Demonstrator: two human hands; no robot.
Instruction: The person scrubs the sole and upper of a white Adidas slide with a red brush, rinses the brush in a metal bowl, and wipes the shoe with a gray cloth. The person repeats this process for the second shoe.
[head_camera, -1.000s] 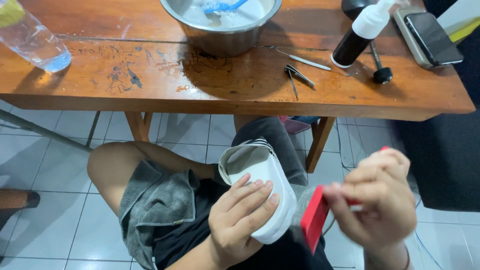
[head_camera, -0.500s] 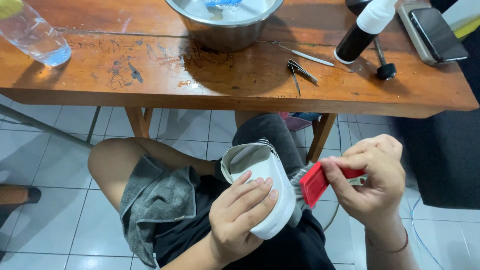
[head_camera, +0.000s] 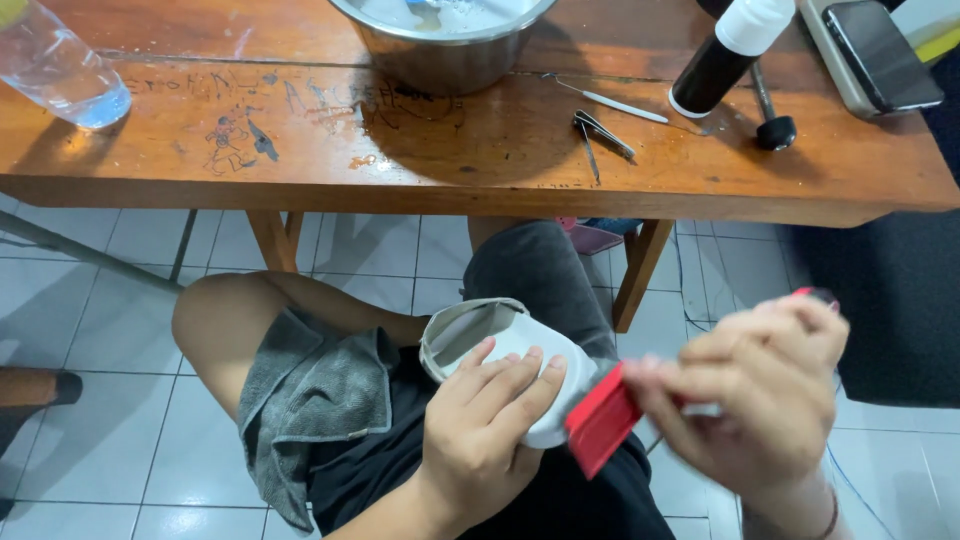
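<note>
Lower now, one red brush (head_camera: 600, 419) blurs, gripped in the right hand (head_camera: 760, 400), beside one white shoe (head_camera: 505, 365) grasped by the left hand (head_camera: 480, 430); one grey towel (head_camera: 315, 395) drapes the left thigh.

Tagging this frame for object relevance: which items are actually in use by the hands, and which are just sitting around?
In use:
left hand gripping the white shoe
right hand, blurred, holding the red brush at the shoe

Lying about:
grey towel on the lap
metal bowl
water bottle
black bottle with white cap
metal tools
phone
</note>
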